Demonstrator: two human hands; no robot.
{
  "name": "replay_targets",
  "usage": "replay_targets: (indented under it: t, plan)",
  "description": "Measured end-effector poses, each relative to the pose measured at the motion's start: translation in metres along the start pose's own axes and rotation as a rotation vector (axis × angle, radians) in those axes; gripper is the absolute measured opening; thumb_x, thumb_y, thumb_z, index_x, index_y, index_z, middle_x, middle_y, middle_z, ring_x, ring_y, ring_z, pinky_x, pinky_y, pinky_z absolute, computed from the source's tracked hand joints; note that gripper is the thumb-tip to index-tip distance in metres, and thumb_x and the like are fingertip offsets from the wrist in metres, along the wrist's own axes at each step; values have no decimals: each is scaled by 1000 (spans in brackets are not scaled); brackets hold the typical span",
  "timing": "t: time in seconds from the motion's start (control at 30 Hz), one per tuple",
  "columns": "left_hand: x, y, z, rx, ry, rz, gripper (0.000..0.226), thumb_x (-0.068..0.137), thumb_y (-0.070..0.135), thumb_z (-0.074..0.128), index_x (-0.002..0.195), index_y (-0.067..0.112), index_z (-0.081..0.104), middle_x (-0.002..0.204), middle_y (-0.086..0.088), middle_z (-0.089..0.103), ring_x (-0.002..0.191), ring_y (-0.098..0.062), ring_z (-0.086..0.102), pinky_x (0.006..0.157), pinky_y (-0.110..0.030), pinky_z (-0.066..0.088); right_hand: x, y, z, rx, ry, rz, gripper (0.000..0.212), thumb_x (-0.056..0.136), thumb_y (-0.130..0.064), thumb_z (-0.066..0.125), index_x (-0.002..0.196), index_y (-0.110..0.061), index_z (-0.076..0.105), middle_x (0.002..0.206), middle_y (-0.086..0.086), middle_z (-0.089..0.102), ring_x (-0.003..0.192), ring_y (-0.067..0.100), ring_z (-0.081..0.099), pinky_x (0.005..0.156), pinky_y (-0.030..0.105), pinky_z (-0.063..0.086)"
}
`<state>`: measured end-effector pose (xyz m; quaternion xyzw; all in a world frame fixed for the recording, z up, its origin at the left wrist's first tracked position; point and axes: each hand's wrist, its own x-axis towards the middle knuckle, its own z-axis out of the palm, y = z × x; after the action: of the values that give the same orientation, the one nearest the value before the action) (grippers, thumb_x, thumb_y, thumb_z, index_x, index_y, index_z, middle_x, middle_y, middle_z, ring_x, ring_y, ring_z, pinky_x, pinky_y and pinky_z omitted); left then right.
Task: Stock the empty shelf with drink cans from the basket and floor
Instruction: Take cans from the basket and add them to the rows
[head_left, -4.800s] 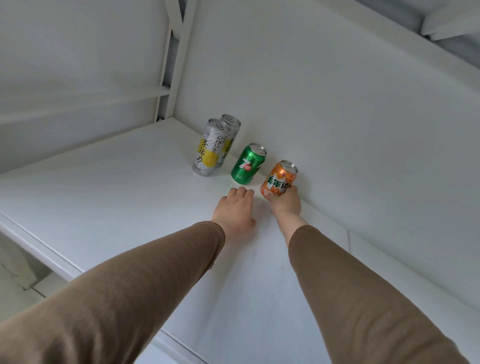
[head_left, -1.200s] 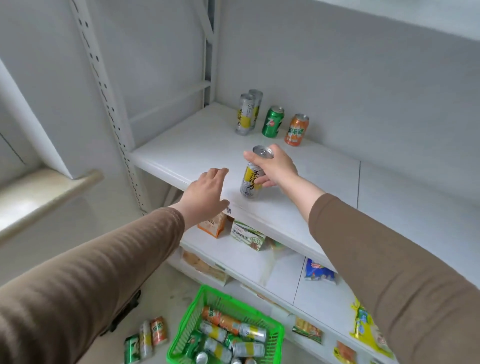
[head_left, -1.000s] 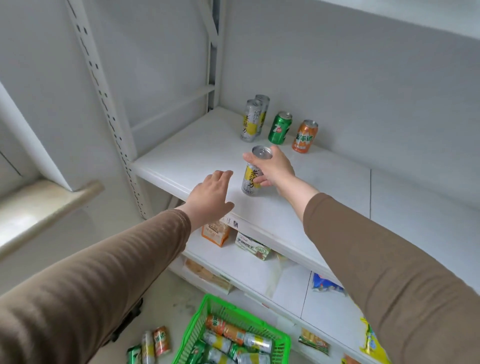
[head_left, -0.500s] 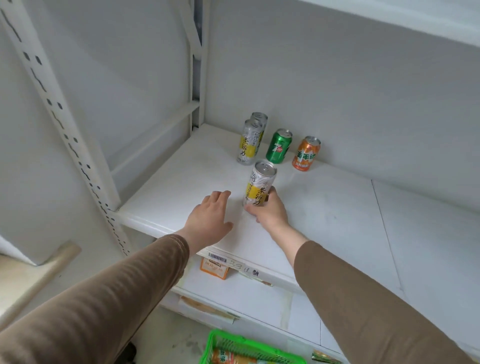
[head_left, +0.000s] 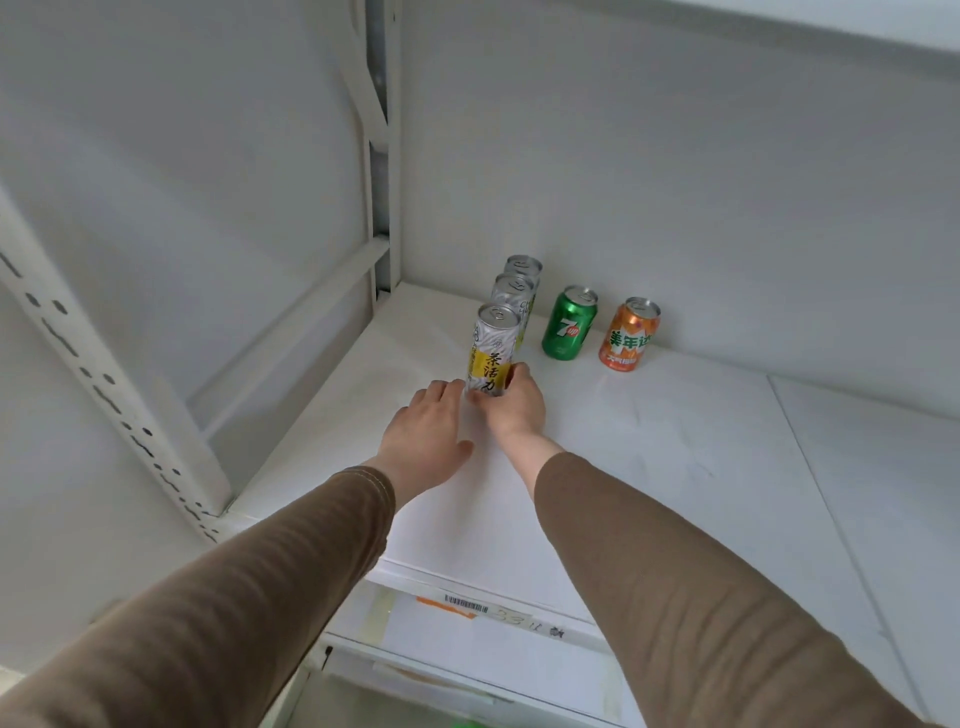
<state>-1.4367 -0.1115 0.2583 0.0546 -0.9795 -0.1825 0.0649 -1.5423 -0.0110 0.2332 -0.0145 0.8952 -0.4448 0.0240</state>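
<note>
The tall can (head_left: 492, 353) stands upright on the shelf (head_left: 675, 467), at the front of a file with two more tall cans (head_left: 514, 293) behind it toward the back wall. Your right hand (head_left: 511, 402) grips it low, at its base, from the near side, thumb up its right flank. Your left hand (head_left: 423, 431) lies flat and relaxed on the shelf just left of the can, fingertips near or at its foot; I cannot tell which. A green can (head_left: 569, 325) and an orange can (head_left: 629, 335) stand to the right. That makes five cans placed; most of the shelf is bare, so I judge you are early in the job, with many trips left.
</note>
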Motion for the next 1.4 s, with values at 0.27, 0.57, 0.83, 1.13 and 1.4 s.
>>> replay_targets:
  t: [0.27, 0.57, 0.83, 1.13, 1.4]
  plan:
    - [11, -10, 0, -4, -24, -4, 76, 85, 33, 63, 148, 16, 25, 145, -5, 37, 130, -26, 39, 102, -39, 41, 16, -5, 6, -15, 53, 34, 50, 79, -31, 82, 115, -13, 52, 119, 7, 65, 106, 31, 66, 87, 37, 52]
    - [8, -16, 4, -7, -43, -7, 78, 86, 32, 63, 150, 15, 22, 147, -5, 35, 132, -25, 37, 104, -39, 40, 15, -4, 6, -54, 44, 21, 55, 84, -28, 78, 127, -9, 50, 125, 12, 61, 113, 34, 63, 88, 37, 49]
    - [-10, -3, 8, -33, -52, -49, 78, 85, 31, 65, 150, 14, 24, 146, -7, 36, 131, -27, 38, 104, -40, 39, -22, 16, -24, -125, 8, -60, 78, 87, -28, 74, 153, -14, 34, 147, 12, 47, 134, 32, 46, 105, 41, 43]
    - [-77, 39, 19, 7, 62, -85, 78, 83, 32, 68, 147, 11, 30, 147, -9, 36, 130, -32, 40, 103, -45, 40, -113, 50, -84, -388, -19, -487, 66, 88, -31, 68, 148, -19, 43, 146, 3, 50, 132, 28, 40, 105, 43, 41]
    - [-198, 106, 56, 62, 189, -170, 73, 81, 34, 66, 144, 17, 34, 151, -5, 32, 137, -27, 33, 110, -44, 32, -207, 123, -148, -455, -116, -714, 67, 87, -39, 68, 147, -23, 44, 152, -3, 42, 138, 25, 35, 105, 41, 38]
